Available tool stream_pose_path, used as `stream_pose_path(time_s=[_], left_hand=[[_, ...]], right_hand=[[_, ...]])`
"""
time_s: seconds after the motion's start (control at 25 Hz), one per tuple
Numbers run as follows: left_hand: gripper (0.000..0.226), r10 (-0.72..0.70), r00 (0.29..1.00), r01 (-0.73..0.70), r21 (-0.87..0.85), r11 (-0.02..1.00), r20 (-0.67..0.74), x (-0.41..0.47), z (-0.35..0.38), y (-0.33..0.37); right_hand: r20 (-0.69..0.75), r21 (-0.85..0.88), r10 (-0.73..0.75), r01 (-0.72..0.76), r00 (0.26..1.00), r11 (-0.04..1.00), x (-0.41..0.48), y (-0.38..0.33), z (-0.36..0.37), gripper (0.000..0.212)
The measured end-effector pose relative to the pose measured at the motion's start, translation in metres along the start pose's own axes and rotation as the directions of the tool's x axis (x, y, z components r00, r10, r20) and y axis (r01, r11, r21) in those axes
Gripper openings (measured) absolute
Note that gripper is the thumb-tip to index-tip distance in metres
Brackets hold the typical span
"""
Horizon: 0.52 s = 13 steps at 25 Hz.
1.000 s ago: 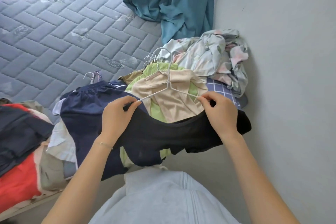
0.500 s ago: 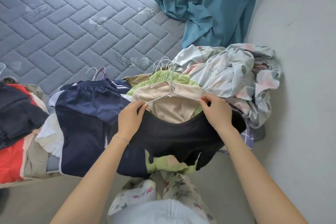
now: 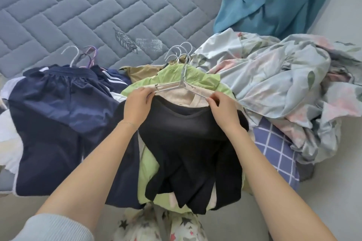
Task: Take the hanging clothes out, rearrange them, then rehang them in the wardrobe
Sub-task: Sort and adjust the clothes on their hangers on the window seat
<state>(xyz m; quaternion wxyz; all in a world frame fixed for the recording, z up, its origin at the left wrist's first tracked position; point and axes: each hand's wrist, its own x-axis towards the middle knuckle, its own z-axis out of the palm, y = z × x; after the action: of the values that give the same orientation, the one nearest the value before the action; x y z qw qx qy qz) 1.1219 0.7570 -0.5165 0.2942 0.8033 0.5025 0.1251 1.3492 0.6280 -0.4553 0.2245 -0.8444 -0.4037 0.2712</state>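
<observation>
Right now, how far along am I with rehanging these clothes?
Done: the clothes are out. Navy shorts and a green top lie on the mattress with others. In hand: your left hand and right hand pinch the ends of a white hanger at the shoulders of the black top. Left: no wardrobe is in view, so all the rehanging looks yet to do.
</observation>
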Motion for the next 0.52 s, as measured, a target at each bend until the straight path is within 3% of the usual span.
stream_pose_path(time_s=[0.16,0.32,0.52], left_hand=[[0.021,-0.023,1.0,0.022,-0.027,0.999,-0.018,0.027,0.039,-0.022],[0.022,-0.106,0.994,0.105,-0.067,0.992,-0.026,0.032,0.05,-0.027],[0.035,-0.031,0.998,0.026,-0.07,0.997,-0.059,-0.008,0.024,-0.007]], right_hand=[[-0.071,0.001,-0.037,0.037,0.997,0.999,0.041,0.027,0.039,0.014],[-0.104,-0.121,-0.122,0.109,0.987,0.987,0.05,0.029,0.057,0.024],[-0.067,-0.172,-0.222,0.208,0.973,0.963,0.009,-0.004,0.052,0.034]])
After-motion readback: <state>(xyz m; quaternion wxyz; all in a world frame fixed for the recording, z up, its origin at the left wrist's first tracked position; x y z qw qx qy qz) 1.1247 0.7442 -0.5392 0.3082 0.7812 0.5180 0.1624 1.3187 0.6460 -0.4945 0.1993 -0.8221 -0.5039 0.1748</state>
